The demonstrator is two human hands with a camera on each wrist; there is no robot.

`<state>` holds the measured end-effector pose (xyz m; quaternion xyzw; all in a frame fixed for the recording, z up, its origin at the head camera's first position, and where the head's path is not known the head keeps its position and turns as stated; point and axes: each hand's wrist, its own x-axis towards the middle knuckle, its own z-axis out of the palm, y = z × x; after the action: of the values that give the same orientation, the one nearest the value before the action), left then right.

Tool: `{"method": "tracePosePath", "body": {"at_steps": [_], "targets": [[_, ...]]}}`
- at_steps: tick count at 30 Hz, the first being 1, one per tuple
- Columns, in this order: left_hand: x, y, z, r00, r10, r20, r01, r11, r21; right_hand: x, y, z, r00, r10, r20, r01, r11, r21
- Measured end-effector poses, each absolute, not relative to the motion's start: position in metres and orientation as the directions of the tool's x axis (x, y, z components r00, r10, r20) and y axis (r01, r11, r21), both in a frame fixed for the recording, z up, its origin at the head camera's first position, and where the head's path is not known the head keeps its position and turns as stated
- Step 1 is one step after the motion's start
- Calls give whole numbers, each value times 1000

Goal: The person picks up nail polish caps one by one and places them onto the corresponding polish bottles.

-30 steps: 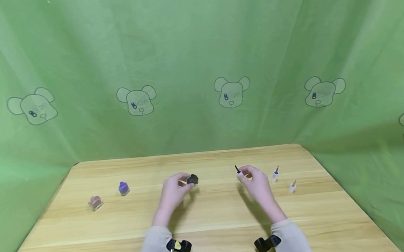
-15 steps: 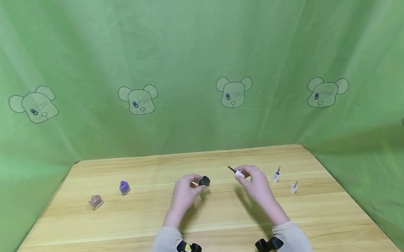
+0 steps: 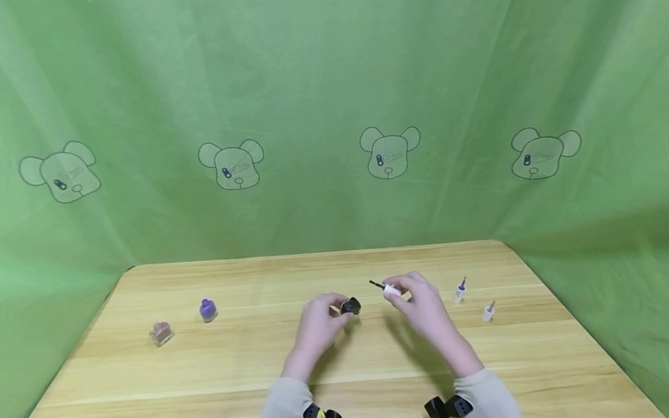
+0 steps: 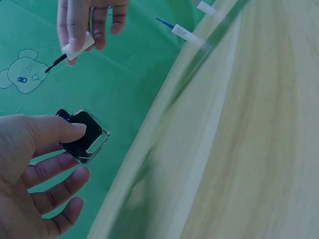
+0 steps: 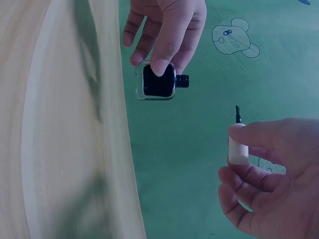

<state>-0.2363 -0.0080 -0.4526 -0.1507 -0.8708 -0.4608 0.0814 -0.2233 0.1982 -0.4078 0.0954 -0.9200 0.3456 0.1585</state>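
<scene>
My left hand (image 3: 317,327) pinches a small nail polish bottle (image 4: 83,135) of black polish between thumb and fingers. The bottle is clear glass, its threaded neck uncapped, and it is held above the table. To its right, my right hand (image 3: 423,304) pinches a white nail polish cap (image 5: 239,144) whose dark brush sticks out toward the bottle. A gap separates brush tip and bottle neck in the head view. In the right wrist view the bottle (image 5: 159,80) lies tilted sideways, its neck toward the right.
On the table (image 3: 218,372), a purple polish bottle (image 3: 207,310) and a pinkish bottle (image 3: 161,334) stand uncapped at the left. Two white brush caps (image 3: 459,292) stand brush-up at the right, beyond my right hand. A green curtain (image 3: 304,107) hangs behind the table.
My left hand has moved right with the black bottle, tilting its neck toward the cap. My right hand has turned the brush from upward to pointing left, closing the gap between them.
</scene>
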Motion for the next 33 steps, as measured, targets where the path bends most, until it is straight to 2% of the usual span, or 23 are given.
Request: {"method": "tracePosePath", "body": {"at_steps": [19,33], "targets": [[-235,4,-458,-941,203,270,338,582,740,-220,197,-405,-929,-159,334,-328,771,-546],[-233,8,-457,-939,218,265,343,604,719,-219,194,-407,-877,-251,410,-431,788,-439]]}}
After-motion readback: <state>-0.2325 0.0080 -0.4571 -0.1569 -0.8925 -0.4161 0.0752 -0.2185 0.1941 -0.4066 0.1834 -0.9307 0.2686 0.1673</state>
